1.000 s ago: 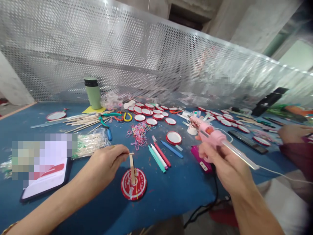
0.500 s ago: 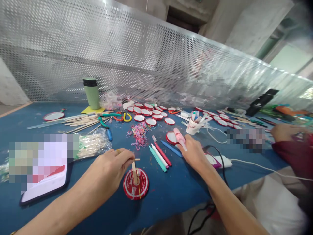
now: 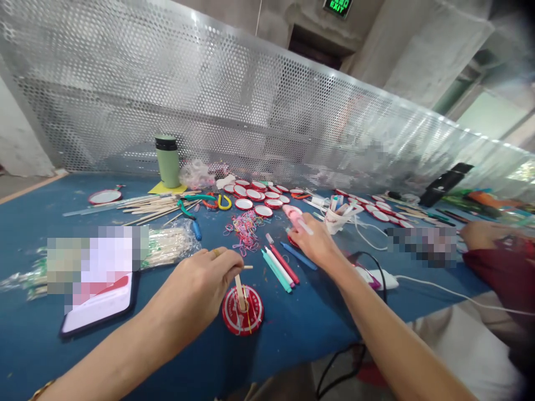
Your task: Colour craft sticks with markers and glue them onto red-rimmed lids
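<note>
My left hand [image 3: 209,278] is closed, pinching the top of a flat wooden stick [image 3: 239,292] that stands upright on a red jar lid [image 3: 234,323]. The end of a thin crosswise stick [image 3: 248,267] pokes out past my fingertips. The lid lies printed side up, with a yellow band across it. Further off, my right hand [image 3: 315,242] is wrapped round a pink glue gun [image 3: 292,214]; a clear glue stick [image 3: 307,228] sticks out of its rear. My fingers hide its handle. Below that hand, a red lid [image 3: 291,238] is mostly covered.
Pens [image 3: 282,268] and coloured rubber bands [image 3: 246,229] lie between my hands. A phone [image 3: 100,303], bagged sticks [image 3: 171,245], pliers [image 3: 194,198] and a green tumbler [image 3: 168,167] are leftward. Rightward are a paper cup [image 3: 333,221], a white cable [image 3: 438,284] and another person's sleeve [image 3: 493,264].
My right hand has moved the glue gun forward and left, beyond the nearby lid, which is now mostly hidden. My left hand still pinches the stick; the whole view has shifted slightly.
</note>
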### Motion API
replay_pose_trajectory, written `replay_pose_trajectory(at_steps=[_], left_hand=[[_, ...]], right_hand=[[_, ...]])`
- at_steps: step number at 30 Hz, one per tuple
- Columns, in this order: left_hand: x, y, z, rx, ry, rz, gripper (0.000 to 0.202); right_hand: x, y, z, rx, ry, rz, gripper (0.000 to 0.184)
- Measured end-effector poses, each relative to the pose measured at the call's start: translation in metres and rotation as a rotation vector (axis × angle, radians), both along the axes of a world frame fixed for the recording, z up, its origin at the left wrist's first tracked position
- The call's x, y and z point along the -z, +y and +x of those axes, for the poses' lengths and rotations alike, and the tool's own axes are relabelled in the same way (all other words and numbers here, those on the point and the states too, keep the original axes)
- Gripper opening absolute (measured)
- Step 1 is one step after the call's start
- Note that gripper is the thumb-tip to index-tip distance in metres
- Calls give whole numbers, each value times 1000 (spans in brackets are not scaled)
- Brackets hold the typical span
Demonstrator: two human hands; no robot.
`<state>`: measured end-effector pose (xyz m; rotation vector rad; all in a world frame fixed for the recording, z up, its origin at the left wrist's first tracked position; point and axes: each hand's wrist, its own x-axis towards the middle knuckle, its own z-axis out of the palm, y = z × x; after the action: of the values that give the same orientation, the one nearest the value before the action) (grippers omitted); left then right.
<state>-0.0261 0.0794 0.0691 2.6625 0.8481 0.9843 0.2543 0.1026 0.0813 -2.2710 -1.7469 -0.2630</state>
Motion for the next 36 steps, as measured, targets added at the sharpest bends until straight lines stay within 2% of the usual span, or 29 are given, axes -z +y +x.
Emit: replay_pose_trajectory(at_steps=[3,5,8,9,12,14,23,26,29,31,33,36], left_hand=[[2,1,-1,1,-14,-12,21],[2,2,-1,7,-19,-14,23],[2,0,-1,16,-8,1,26],[1,-1,0,18,-5,11,26],[1,-4,0,28,4,21,27],[3,-5,1,33,6,14,27],[5,4,2,11,35,-31,24],[6,6,0,-10,40,-44,24],[7,10,-1,-63,40,-57,23],[8,13,0,-103,26,-82,23],[10,16,1,-125,23,-145,24],[15,20,4,-145,63,-277,25]], right_hand=[[-2,18,-10,-16,3,26,22],[-3,16,-9,-9,3,33,22],[-2,-10,2,21,-6,-8,19],[-1,-21,7,32,-28,-64,19],[7,-47,18,96,-76,-209,19],[13,-56,19,108,-78,-230,17],[21,-56,-8,-37,117,-181,16],[24,-56,-8,-100,147,-93,14],[18,-60,-9,-85,157,58,22],[7,-63,-13,-157,188,127,29],[-5,-66,-21,-308,273,98,38],[-17,-66,-32,-548,518,8,44]])
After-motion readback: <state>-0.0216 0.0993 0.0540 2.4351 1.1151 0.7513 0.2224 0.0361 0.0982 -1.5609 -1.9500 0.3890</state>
